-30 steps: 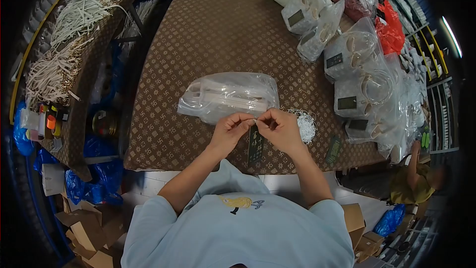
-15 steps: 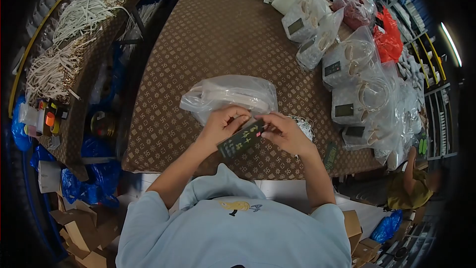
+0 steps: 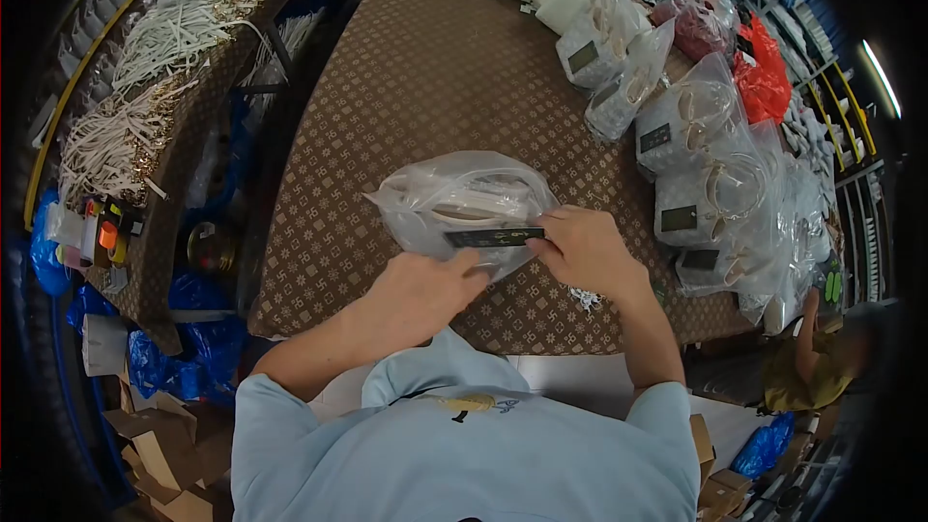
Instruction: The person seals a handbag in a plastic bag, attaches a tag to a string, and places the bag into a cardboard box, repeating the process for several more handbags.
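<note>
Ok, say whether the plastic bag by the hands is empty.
Not empty: the bag shows a pale item through its clear plastic.

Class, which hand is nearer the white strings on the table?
Right. The right hand is close by the white strings; the left hand is farther off, to their left.

Both forearms [image 3: 329,340] angle inward; the left hand [image 3: 425,285] is turned back uppermost, its fingertips hard for me to make out, while the right hand [image 3: 587,246] pinches, thumb toward fingers.
</note>
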Motion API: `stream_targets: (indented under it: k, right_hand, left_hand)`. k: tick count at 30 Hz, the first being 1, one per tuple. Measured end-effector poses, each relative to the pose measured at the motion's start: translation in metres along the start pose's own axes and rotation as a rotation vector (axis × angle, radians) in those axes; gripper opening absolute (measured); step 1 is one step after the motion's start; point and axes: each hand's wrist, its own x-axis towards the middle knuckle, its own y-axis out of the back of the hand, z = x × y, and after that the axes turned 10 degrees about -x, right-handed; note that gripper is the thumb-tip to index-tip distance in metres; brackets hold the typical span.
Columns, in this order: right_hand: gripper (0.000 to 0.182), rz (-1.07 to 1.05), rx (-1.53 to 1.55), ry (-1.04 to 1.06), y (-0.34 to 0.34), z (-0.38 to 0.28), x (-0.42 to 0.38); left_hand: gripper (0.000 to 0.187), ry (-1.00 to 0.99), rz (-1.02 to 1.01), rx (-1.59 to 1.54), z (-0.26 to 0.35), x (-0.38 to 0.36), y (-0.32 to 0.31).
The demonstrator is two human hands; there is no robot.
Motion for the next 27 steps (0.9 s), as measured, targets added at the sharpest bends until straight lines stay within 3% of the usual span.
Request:
stream_targets:
  k: [2, 3, 5, 9, 11, 13, 14, 16, 18, 20, 22, 24, 27]
  right_hand:
    - [0.012, -0.253, -0.243, 0.062, 0.01, -0.01, 0.013]
    - [0.012, -0.25, -0.243, 0.04, 0.01, -0.016, 0.02]
    - [0.013, -0.445, -0.474, 0.174, 0.009, -0.029, 0.038]
    - [0.017, -0.422, -0.484, 0.201, 0.013, -0.024, 0.044]
    - [0.026, -0.161, 0.088, 0.18, 0.04, -0.007, 0.036]
    - [0.038, -0.002, 0.511, -0.199, 0.079, 0.004, 0.02]
    - [0.038, -0.007, 0.508, -0.191, 0.083, 0.01, 0.01]
    - [0.03, 0.272, 0.279, -0.214, 0.08, 0.019, -0.011]
    - [0.026, 0.32, 0.316, -0.269, 0.048, 0.021, -0.016]
    - [0.023, 0.067, 0.258, -0.27, 0.027, 0.032, -0.023]
    - [0.017, 0.095, 0.396, -0.355, 0.019, 0.037, -0.027]
    - [0.013, 0.261, 0.421, -0.268, 0.017, 0.043, -0.031]
    - [0.01, 0.299, 0.544, -0.294, 0.013, 0.044, -0.032]
  left_hand:
    - [0.017, -0.072, 0.024, -0.012, -0.001, 0.002, -0.002]
    - [0.016, -0.138, 0.062, -0.027, -0.001, 0.004, -0.003]
    - [0.015, -0.182, 0.091, -0.043, -0.002, 0.007, 0.004]
    - [0.014, -0.26, 0.214, -0.123, -0.006, 0.008, 0.014]
    - [0.012, -0.252, 0.25, -0.178, -0.007, 0.007, 0.02]
    - [0.01, -0.243, 0.295, -0.228, -0.009, 0.006, 0.023]
    - [0.01, -0.234, 0.312, -0.242, -0.01, 0.005, 0.023]
    - [0.009, -0.233, 0.328, -0.251, -0.013, 0.006, 0.022]
    - [0.017, -0.284, 0.345, -0.224, -0.015, 0.01, 0.021]
    - [0.02, -0.252, 0.372, -0.184, -0.011, 0.014, 0.026]
    - [0.023, -0.213, 0.397, -0.136, -0.005, 0.016, 0.045]
    - [0.024, 0.06, 0.693, 0.375, 0.0, 0.021, 0.079]
    - [0.021, 0.08, 0.523, 0.126, -0.055, 0.009, 0.085]
